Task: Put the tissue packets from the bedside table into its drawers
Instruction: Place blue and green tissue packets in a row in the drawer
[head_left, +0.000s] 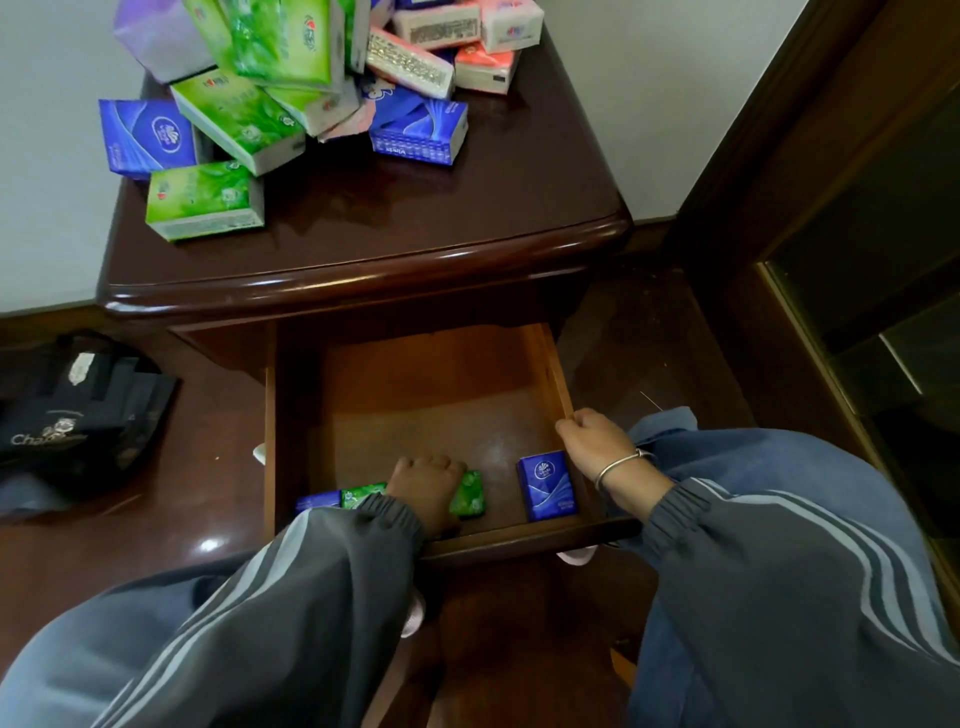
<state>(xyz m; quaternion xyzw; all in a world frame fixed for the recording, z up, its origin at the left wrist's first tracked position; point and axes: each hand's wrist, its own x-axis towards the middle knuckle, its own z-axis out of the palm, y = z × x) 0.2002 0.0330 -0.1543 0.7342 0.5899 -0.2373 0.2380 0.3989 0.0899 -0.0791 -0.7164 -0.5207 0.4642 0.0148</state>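
A pile of several green, blue, pink and purple tissue packets (291, 78) lies on the dark bedside table (415, 228). Its top drawer (426, 395) stands pulled out. My left hand (426, 486) is inside the drawer near the front, shut on a green packet (467, 493). Another green packet (361, 493) and a blue one (317, 501) lie just left of it, partly hidden by my sleeve. A blue packet (548, 486) stands at the front right corner. My right hand (592, 441) grips the drawer's right side wall.
A black bag (78, 415) lies on the dark glossy floor to the left. A dark wooden door frame (779, 156) and cabinet stand on the right. My knees in blue jeans (779, 493) are close to the drawer front.
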